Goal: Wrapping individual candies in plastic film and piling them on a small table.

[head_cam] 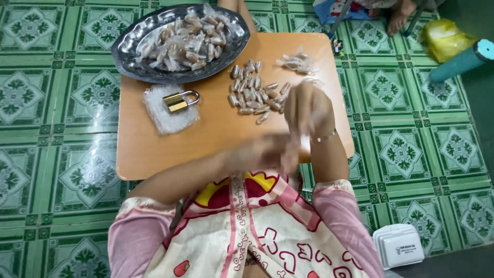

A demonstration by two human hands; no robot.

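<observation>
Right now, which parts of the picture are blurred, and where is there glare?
Head view: both hands, left hand and right hand, are smeared by motion; the padlock and wrapped candies stay sharp; glare shows on the metal tray rim.

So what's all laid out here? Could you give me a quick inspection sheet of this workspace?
Surface: small low wooden table on a green patterned tile floor.
Job's things: metal tray of loosely wrapped candies; group of tightly wrapped pieces mid-table; stack of clear wrappers under a brass padlock; few wrappers at the far edge.
Clutter: nothing seen on the table.
Grippers: left hand and right hand blurred, close together above the near edge; what they hold cannot be told.
Cables: nothing seen.
Surroundings: white plastic box, yellow bag, teal cylinder, another person's foot.
</observation>
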